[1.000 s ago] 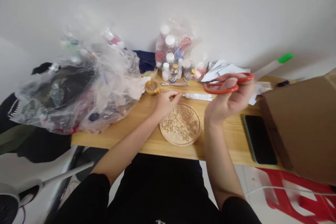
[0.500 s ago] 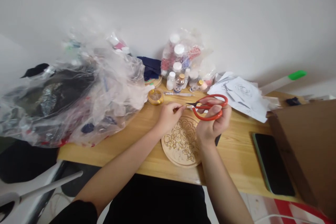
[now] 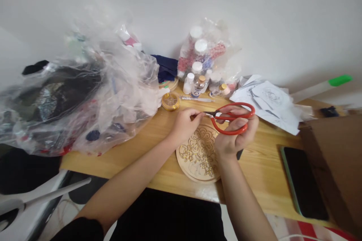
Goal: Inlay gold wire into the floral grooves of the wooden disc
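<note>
My right hand (image 3: 237, 131) grips red-handled scissors (image 3: 240, 104), held above the table with the dark blades pointing left. The blade tips reach the fingertips of my left hand (image 3: 186, 122), which are pinched together. Whatever lies in that pinch is too small to make out. Below both hands rests a round pale wooden disc (image 3: 185, 163) with a raised gold flower pattern on it and some bare drawn lines near its lower edge. My right hand and wrist cover its right side. A spool of gold wire (image 3: 170, 101) stands just beyond my left hand.
Clear plastic bags (image 3: 127, 83) fill the left side. Small bottles (image 3: 189, 83) and a pen (image 3: 196, 99) lie at the back. Printed papers (image 3: 268, 101) sit at the back right. A phone (image 3: 305, 180) lies beside a cardboard box (image 3: 336, 150) on the right.
The scissor blades look closer together and their tips now meet my left fingertips. The whole view has shifted a little, so the things on the table appear farther right.
</note>
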A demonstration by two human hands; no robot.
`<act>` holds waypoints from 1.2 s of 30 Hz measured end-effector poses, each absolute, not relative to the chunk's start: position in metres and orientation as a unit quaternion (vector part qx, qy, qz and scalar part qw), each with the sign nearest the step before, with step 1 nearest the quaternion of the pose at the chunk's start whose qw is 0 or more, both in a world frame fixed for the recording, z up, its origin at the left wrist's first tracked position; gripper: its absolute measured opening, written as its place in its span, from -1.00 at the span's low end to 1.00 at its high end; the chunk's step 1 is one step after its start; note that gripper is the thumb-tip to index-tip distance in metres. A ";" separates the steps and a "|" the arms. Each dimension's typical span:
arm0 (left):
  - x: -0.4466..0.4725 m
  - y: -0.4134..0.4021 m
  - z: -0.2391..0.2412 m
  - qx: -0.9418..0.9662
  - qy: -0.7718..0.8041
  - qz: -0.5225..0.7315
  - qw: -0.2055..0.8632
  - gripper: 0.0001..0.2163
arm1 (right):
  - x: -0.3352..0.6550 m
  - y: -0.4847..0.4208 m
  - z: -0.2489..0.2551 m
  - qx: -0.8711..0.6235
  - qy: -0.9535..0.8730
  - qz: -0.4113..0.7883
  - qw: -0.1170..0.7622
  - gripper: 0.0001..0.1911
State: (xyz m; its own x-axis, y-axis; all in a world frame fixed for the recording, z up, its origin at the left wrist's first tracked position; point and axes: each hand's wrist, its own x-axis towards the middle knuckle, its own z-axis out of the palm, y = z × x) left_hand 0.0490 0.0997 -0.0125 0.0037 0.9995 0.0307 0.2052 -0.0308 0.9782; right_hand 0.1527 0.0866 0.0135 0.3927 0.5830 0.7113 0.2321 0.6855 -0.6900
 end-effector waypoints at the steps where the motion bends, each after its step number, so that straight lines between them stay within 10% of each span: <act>1: 0.049 0.100 -0.012 0.556 0.541 0.453 0.439 -0.90 | 0.152 0.087 0.014 -0.377 -0.540 0.117 0.744 -0.75; 36: 0.048 0.099 -0.008 0.562 0.549 0.423 0.451 -0.90 | 0.155 0.085 0.009 -0.373 -0.591 0.121 0.705 -0.79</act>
